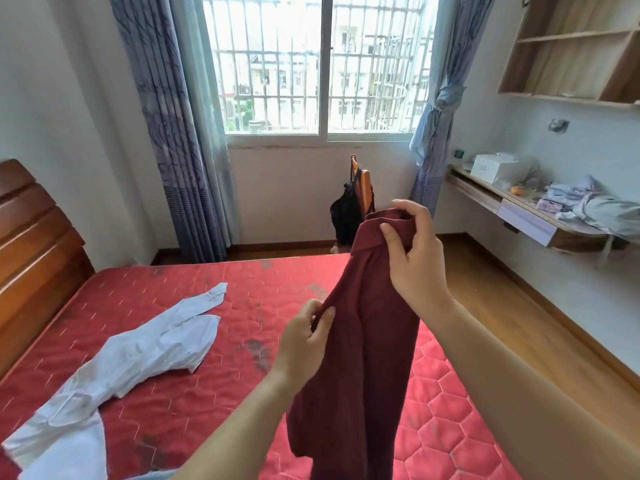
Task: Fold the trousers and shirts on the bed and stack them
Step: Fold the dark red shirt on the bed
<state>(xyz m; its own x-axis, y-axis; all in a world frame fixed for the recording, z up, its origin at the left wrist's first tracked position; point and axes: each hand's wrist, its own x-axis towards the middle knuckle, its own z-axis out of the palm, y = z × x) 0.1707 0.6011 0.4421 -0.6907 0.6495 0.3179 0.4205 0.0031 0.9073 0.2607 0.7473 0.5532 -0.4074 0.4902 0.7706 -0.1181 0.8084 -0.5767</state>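
Dangling limp from left hand (pixel 304 337) and right hand (pixel 415 261), maroon garment (pixel 363 382).

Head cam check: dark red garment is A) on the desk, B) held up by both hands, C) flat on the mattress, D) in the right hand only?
B: the right hand grips the dark red garment at its top and the left hand pinches its edge lower down, so it hangs.

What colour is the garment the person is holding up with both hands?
Dark red, a plain maroon garment; it shows only in the head view.
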